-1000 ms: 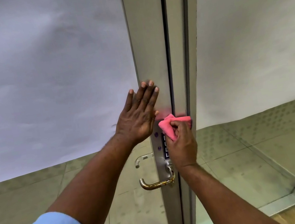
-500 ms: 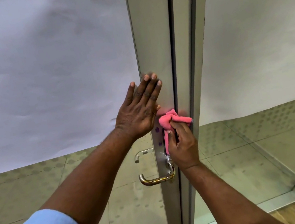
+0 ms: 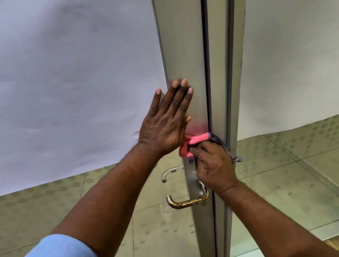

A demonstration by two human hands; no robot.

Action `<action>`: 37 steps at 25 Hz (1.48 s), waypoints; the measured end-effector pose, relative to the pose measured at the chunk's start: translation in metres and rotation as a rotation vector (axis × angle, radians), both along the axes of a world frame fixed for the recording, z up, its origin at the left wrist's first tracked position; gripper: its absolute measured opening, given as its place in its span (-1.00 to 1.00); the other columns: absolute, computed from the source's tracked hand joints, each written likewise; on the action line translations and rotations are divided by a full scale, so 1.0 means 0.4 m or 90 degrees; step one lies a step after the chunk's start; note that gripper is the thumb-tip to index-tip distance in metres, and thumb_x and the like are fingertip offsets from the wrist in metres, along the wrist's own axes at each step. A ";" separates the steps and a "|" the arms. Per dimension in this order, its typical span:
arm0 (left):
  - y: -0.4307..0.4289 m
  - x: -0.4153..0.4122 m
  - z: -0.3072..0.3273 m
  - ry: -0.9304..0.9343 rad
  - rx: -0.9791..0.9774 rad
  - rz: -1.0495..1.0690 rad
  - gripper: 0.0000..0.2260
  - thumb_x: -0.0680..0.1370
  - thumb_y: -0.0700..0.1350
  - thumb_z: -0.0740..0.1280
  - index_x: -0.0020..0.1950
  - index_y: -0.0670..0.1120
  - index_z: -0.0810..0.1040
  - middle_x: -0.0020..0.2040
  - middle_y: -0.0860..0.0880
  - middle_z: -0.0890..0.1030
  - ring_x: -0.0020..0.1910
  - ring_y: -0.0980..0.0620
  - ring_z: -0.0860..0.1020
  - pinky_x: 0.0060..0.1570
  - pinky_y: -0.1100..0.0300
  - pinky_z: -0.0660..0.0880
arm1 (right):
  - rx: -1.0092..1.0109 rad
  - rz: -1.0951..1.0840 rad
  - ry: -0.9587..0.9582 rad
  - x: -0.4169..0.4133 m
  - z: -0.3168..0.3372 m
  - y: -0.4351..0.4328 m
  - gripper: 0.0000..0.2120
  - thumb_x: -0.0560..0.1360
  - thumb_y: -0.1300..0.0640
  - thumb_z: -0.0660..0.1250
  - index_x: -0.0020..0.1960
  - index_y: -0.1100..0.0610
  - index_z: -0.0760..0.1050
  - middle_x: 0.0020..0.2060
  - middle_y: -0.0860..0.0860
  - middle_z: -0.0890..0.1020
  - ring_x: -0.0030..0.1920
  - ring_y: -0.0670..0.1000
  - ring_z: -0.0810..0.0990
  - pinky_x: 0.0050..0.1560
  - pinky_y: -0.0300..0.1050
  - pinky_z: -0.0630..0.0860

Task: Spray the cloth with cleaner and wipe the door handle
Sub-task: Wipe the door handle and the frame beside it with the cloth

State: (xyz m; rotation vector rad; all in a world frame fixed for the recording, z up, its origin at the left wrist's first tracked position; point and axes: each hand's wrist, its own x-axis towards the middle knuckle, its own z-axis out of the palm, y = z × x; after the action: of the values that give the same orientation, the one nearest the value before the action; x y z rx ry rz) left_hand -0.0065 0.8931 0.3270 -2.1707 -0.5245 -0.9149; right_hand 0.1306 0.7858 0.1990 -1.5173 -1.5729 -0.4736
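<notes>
A pink cloth (image 3: 191, 143) with a grey edge is bunched in my right hand (image 3: 215, 166), which presses it against the lock plate (image 3: 190, 173) on the metal door frame. Just below my right hand hangs the tarnished metal lever handle (image 3: 186, 202); the cloth is above it, apart from it. My left hand (image 3: 168, 120) lies flat on the frame and glass above the cloth, fingers spread, holding nothing. No spray bottle is in view.
The glass door (image 3: 55, 80) is frosted above and clear below, showing a second handle (image 3: 167, 173) on its far side. A glass panel (image 3: 307, 49) stands to the right of the frame. Tiled floor shows through the lower glass.
My right hand has shifted the cloth slightly left and down on the lock plate, and a grey edge now hangs out. My left hand stays flat on the frame.
</notes>
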 end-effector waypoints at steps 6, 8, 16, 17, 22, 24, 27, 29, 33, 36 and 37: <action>-0.003 -0.001 -0.001 0.000 0.002 0.004 -0.44 0.74 0.04 -0.04 0.70 -0.14 0.00 0.68 -0.13 -0.11 0.67 -0.07 -0.16 0.61 -0.07 -0.29 | -0.033 0.001 -0.066 0.000 -0.016 -0.016 -0.66 0.43 0.27 0.41 0.18 0.10 0.69 0.09 0.09 0.69 0.08 0.18 0.63 0.09 0.11 0.60; -0.002 0.000 -0.002 -0.003 0.001 0.003 -0.42 0.73 0.04 0.00 0.70 -0.13 -0.05 0.68 -0.12 -0.14 0.67 -0.07 -0.19 0.61 -0.07 -0.30 | -0.049 0.005 -0.081 -0.002 -0.025 -0.023 -0.61 0.39 0.29 0.46 0.19 0.08 0.69 0.10 0.08 0.69 0.10 0.19 0.63 0.11 0.13 0.59; 0.016 0.004 -0.013 -0.005 -0.007 0.000 -0.37 0.72 0.10 0.03 0.70 -0.10 -0.13 0.68 -0.10 -0.22 0.68 -0.08 -0.20 0.60 -0.07 -0.33 | -0.179 0.019 -0.119 0.002 -0.102 -0.038 -0.53 0.31 0.23 0.58 0.20 -0.02 0.69 0.15 -0.03 0.68 0.19 0.11 0.62 0.20 0.13 0.59; 0.018 0.004 -0.014 -0.005 -0.008 -0.001 -0.37 0.72 0.10 0.03 0.70 -0.10 -0.13 0.68 -0.10 -0.22 0.68 -0.08 -0.20 0.60 -0.07 -0.33 | -0.209 0.022 -0.116 -0.001 -0.111 -0.039 -0.53 0.33 0.21 0.58 0.20 -0.05 0.69 0.16 -0.05 0.68 0.21 0.09 0.60 0.22 0.12 0.58; 0.021 0.005 -0.017 0.002 -0.007 0.009 -0.38 0.73 0.10 0.03 0.70 -0.11 -0.10 0.69 -0.11 -0.20 0.67 -0.07 -0.22 0.60 -0.07 -0.32 | -0.297 0.034 -0.087 -0.011 -0.127 -0.053 -0.46 0.30 0.16 0.60 0.25 -0.11 0.65 0.20 -0.12 0.65 0.25 0.02 0.57 0.27 0.04 0.54; 0.020 0.006 -0.016 0.001 -0.009 0.009 -0.38 0.73 0.11 0.03 0.70 -0.11 -0.08 0.69 -0.11 -0.18 0.68 -0.07 -0.21 0.61 -0.07 -0.31 | -0.292 0.053 -0.034 -0.008 -0.122 -0.061 -0.45 0.32 0.18 0.56 0.27 -0.12 0.61 0.23 -0.12 0.63 0.28 0.00 0.54 0.32 0.01 0.49; 0.012 0.005 -0.012 0.004 -0.013 0.012 -0.39 0.73 0.11 0.03 0.71 -0.12 -0.05 0.69 -0.11 -0.16 0.68 -0.08 -0.19 0.61 -0.07 -0.29 | -0.227 0.107 0.144 -0.007 -0.093 -0.091 -0.62 0.50 0.16 0.34 0.29 -0.08 0.53 0.25 -0.09 0.60 0.30 -0.02 0.52 0.33 -0.08 0.47; -0.001 -0.001 -0.002 0.016 -0.031 0.016 -0.39 0.73 0.10 0.02 0.71 -0.12 -0.04 0.70 -0.10 -0.15 0.68 -0.08 -0.18 0.62 -0.07 -0.29 | -0.150 0.125 0.253 -0.013 -0.057 -0.115 -0.74 0.54 0.16 0.22 0.20 0.01 0.51 0.14 -0.05 0.60 0.18 -0.03 0.57 0.19 -0.18 0.53; -0.048 -0.016 0.018 0.029 -0.112 0.026 -0.40 0.73 0.12 -0.02 0.71 -0.12 -0.02 0.71 -0.11 -0.09 0.69 -0.06 -0.16 0.63 -0.06 -0.26 | -0.106 0.184 0.507 -0.015 0.048 -0.144 -0.75 0.50 0.21 0.19 0.07 0.17 0.58 -0.02 0.07 0.67 -0.04 -0.14 0.63 -0.07 -0.35 0.52; -0.117 -0.029 0.034 -0.043 -0.232 -0.096 -0.44 0.73 0.12 0.02 0.66 -0.15 0.23 0.69 -0.14 0.16 0.69 -0.09 0.06 0.65 -0.10 -0.02 | -0.120 0.275 0.649 0.003 0.116 -0.163 -0.68 0.40 0.23 0.22 0.07 0.23 0.64 -0.07 0.08 0.73 -0.09 -0.09 0.67 -0.12 -0.27 0.56; -0.143 -0.035 0.038 -0.065 -0.293 -0.149 -0.44 0.71 0.15 0.06 0.60 -0.14 0.36 0.64 -0.14 0.29 0.65 -0.11 0.21 0.61 -0.13 0.14 | -0.130 0.309 0.686 0.009 0.135 -0.169 -0.68 0.39 0.23 0.25 0.08 0.22 0.64 -0.09 0.07 0.74 -0.10 -0.06 0.68 -0.12 -0.24 0.58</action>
State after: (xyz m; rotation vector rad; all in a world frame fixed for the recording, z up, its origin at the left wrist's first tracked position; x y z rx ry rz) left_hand -0.0206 0.8361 0.3422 -2.6531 -0.5834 -1.1209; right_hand 0.1341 0.7180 0.2531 -1.1233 -1.0339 0.7059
